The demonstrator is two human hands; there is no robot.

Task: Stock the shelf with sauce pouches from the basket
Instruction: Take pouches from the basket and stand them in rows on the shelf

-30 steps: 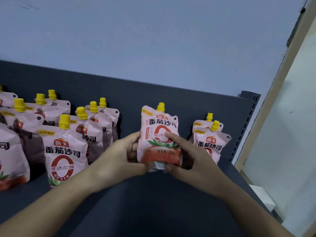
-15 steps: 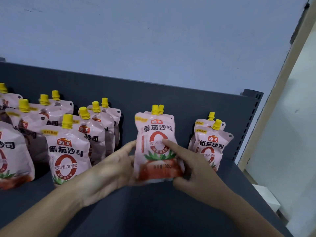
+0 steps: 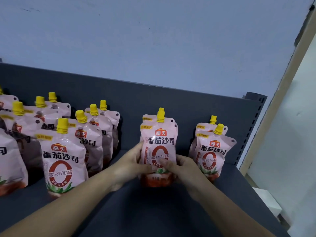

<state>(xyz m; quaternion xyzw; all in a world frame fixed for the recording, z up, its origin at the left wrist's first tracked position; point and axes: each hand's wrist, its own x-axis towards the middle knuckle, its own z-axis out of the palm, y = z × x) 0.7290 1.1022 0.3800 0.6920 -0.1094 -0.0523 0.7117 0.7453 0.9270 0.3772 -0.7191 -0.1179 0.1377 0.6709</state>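
A pink sauce pouch (image 3: pixel 159 139) with a yellow cap stands upright on the dark grey shelf (image 3: pixel 153 211), its bottom touching the shelf floor. A second pouch stands directly behind it, mostly hidden. My left hand (image 3: pixel 131 165) grips the front pouch's left side. My right hand (image 3: pixel 181 168) holds its right side, with fingers across the front label. Two more pouches (image 3: pixel 212 151) stand in a row to the right. Several pouches (image 3: pixel 63 158) stand in rows to the left. The basket is not in view.
The shelf's back panel (image 3: pixel 153 100) rises behind the pouches, with a slotted upright (image 3: pixel 253 127) at its right end. A pale blue wall is above. A beige frame (image 3: pixel 282 93) and a white box (image 3: pixel 266 202) lie off the shelf's right edge.
Both hands have carried the pouch from above the shelf front back and down, and it now stands on the shelf in front of another pouch.
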